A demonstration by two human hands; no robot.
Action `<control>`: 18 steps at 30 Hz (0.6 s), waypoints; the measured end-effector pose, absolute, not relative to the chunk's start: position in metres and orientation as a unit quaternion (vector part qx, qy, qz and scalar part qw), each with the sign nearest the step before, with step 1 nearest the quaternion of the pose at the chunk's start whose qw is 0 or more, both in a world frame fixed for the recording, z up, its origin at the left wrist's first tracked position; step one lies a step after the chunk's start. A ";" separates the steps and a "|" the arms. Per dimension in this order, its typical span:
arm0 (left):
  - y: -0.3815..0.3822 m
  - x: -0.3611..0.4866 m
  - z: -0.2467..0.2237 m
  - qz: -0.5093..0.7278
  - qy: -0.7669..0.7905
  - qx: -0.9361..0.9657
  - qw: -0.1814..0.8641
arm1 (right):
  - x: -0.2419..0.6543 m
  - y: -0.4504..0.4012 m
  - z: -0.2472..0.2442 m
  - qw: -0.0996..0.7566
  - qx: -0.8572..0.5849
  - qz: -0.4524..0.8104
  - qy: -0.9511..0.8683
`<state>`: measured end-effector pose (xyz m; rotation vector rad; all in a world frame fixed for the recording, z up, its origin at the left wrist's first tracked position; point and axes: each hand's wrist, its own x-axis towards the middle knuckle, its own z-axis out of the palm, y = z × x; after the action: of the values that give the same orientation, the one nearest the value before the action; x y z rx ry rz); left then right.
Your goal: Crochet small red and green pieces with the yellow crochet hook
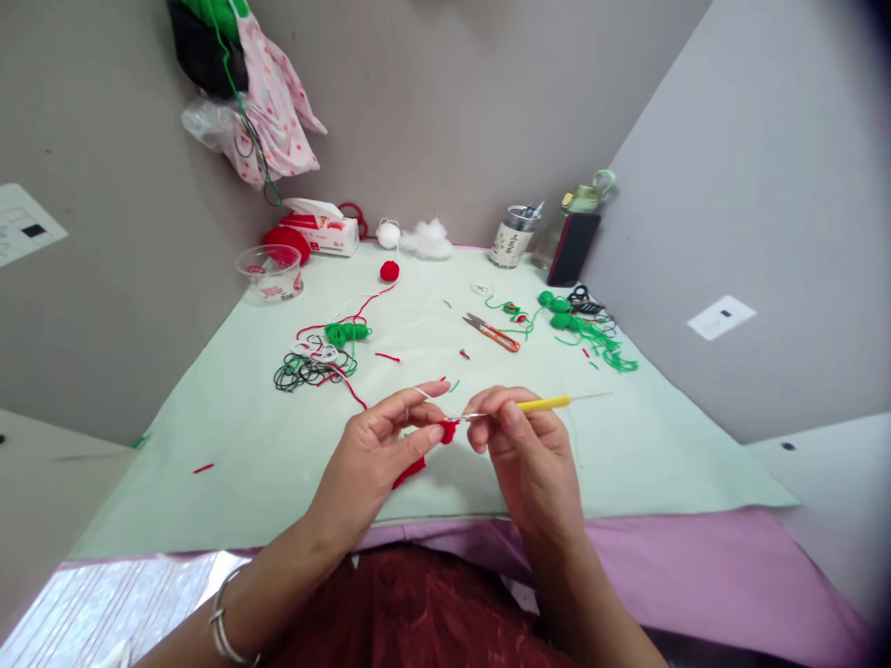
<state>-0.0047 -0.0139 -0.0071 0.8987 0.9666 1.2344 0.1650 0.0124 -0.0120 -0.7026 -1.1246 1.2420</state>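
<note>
Near the table's front edge, my left hand (390, 445) pinches a small red crochet piece (449, 430) between thumb and fingers. A white yarn strand runs over its raised index finger. My right hand (529, 450) grips the yellow handle of a crochet hook (547, 404). The hook's metal tip meets the top of the red piece, and a thin metal end sticks out to the right. Beneath my left hand shows more red crochet work (409, 471), partly covered by the fingers; whether it joins the pinched piece I cannot tell.
Orange-handled thread snips (494, 332) lie beyond my hands. Tangled black cord (306, 368) and green yarn (346, 332) lie left; green pieces (561, 320) lie right. Along the back stand a tissue box (327, 234), a plastic tub (271, 276), a pen cup (511, 241) and a phone (574, 249).
</note>
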 end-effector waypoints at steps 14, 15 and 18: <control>-0.017 -0.003 -0.003 0.535 0.397 0.364 0.651 | 0.167 0.010 -0.011 0.612 -0.278 0.543 -0.504; -0.017 -0.003 -0.003 0.536 0.402 0.372 0.642 | 0.167 0.010 -0.011 0.611 -0.272 0.544 -0.505; -0.016 -0.004 -0.004 0.540 0.417 0.393 0.616 | 0.169 0.010 -0.012 0.614 -0.251 0.544 -0.515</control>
<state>-0.0045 -0.0157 -0.0044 0.9050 0.9594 1.2444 0.1690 0.0101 -0.0125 -0.5776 -1.1859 1.2530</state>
